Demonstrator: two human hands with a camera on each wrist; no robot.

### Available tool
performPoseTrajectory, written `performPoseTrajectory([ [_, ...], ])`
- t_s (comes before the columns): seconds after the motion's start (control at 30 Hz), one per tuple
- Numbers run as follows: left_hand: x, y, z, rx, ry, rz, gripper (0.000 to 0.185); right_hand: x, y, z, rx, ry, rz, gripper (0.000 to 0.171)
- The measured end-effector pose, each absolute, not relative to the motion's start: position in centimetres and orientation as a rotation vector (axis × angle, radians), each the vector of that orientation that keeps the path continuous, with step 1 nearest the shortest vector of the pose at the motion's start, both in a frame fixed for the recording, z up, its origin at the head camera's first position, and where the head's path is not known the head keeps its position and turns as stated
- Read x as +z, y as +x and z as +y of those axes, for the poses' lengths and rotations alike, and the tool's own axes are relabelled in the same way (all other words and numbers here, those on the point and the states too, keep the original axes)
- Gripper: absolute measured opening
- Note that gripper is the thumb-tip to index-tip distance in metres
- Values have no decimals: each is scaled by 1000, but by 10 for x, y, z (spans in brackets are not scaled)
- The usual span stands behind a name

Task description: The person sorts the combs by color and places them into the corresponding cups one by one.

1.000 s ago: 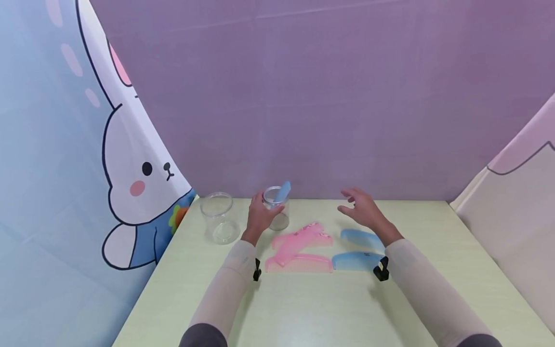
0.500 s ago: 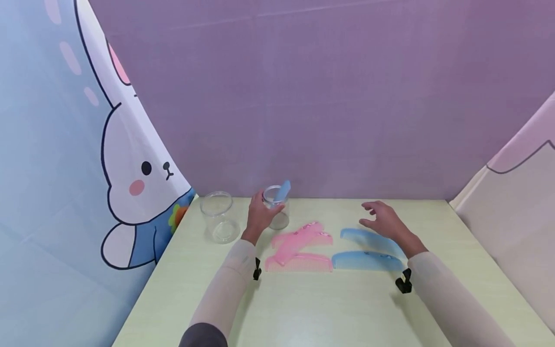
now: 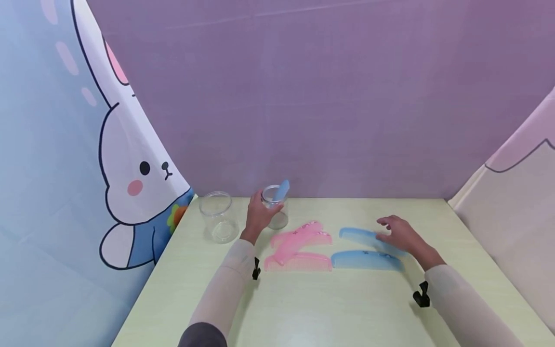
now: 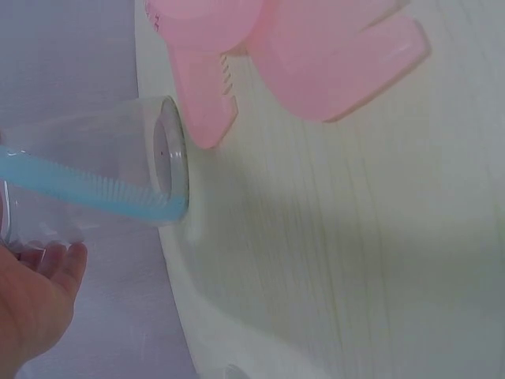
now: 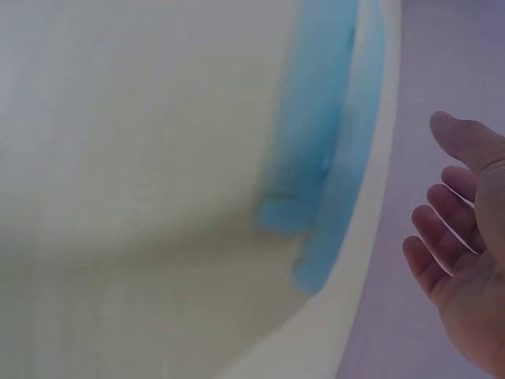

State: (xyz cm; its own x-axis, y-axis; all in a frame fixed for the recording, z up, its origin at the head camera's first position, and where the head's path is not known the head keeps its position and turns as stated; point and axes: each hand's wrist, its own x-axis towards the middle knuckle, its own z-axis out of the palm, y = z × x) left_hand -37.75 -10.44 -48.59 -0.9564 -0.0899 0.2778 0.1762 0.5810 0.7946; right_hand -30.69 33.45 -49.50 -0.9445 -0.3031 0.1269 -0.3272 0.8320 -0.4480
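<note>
My right hand (image 3: 401, 234) has come down and outward since a second ago, from hovering above the middle of the table to a spot low over the far blue comb (image 3: 362, 236), at that comb's right end. Its fingers are spread and loosely straight, holding nothing; the right wrist view shows the open palm with the fingers apart, and I cannot tell whether the fingertips actually touch the comb. My left hand (image 3: 258, 215) has stayed where it was, its fingers curled round the small clear jar (image 3: 275, 206), which stands upright near the back edge of the pale green table (image 3: 329, 308). A blue comb (image 3: 282, 190) stands tilted inside this jar, its tip poking out over the rim; the left wrist view shows its lower end resting against the jar's bottom (image 4: 170, 162). A second, wider clear jar (image 3: 218, 217) stands to the left of the held one, apart from my hand. Three pink combs (image 3: 299, 243) lie overlapping just in front of the held jar, between my two hands. The near blue comb (image 3: 366, 260) lies flat beside them on the right, parallel to the far one and just in front of it
</note>
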Motion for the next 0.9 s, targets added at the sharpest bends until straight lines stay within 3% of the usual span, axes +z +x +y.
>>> performPoseTrajectory([
  [0.4, -491, -381, -105, -1323, -80, -2529, 88, -513, -297, 360, 552, 514, -3057, 47],
  [0.9, -489, -381, -104, -1304, -64, -2538, 88, -520, -296, 370, 597, 465, -3115, 54],
])
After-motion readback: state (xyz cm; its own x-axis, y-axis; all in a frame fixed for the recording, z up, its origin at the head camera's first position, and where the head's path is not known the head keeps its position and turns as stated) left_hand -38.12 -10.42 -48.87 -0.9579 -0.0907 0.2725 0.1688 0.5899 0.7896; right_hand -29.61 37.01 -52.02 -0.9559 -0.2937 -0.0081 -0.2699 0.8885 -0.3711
